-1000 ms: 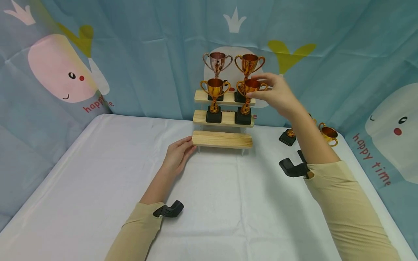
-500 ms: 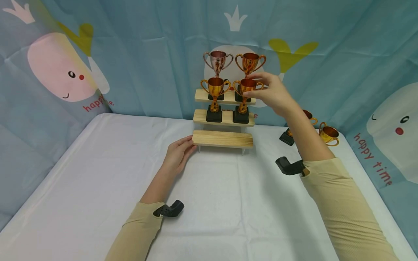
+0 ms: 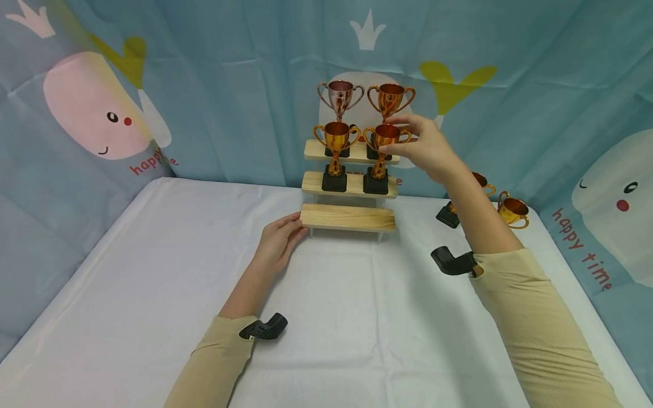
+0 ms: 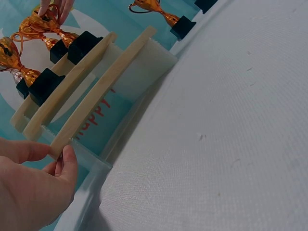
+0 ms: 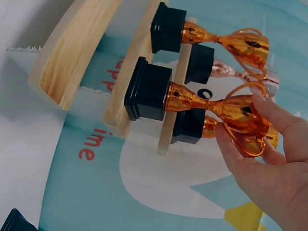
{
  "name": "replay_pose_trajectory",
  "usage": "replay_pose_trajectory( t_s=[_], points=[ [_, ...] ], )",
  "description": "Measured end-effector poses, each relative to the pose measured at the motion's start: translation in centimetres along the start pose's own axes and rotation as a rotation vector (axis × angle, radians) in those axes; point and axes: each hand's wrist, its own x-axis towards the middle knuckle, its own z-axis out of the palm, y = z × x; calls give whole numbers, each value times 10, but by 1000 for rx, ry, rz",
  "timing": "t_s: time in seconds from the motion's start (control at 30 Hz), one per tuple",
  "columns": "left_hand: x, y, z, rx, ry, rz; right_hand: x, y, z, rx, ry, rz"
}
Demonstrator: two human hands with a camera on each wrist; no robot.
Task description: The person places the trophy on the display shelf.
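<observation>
Three-tier wooden stand: it is on the white bench, near the back edge; its lowest board carries no trophy.
Right hand: at the right side of the stand; the fingers are narrow and hold the cup part of a gold trophy.
Held gold trophy: upright, at the right part of the stand's middle board; its black base seems to touch the wood.
Left hand: at the left end of the stand; the thumb and fingers pinch the end of its lowest board.
Middle-left gold trophy: upright on the stand's middle board, beside the held one, with a gap between bases.
Rose-silver trophy: on the left part of the stand's top board, partly covered by the trophy in front.
Top gold trophy: on the right part of the stand's top board; the held trophy and the fingers cover its lower part.
Nearer bench trophy: right of the stand, well apart; the right forearm crosses before its middle.
Farther bench trophy: farther right of the stand; the same forearm hides its lower part.
Blue printed curtain: behind the stand.
</observation>
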Motion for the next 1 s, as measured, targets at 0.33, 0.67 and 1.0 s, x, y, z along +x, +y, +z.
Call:
replay_pose_trajectory(
  t_s=[0.33, 0.67, 1.0],
  points=[
    [0, 0, 0, -5, -5, 4, -9, 5, -12, -27, 5, -17],
    [-1, -1, -1, 0, -5, 5, -39, 19, -29, -35, 68, -15],
    [-1, -1, -1, 0, -14, 9, -68, 39, -46, -91, 195, 67]
  ],
)
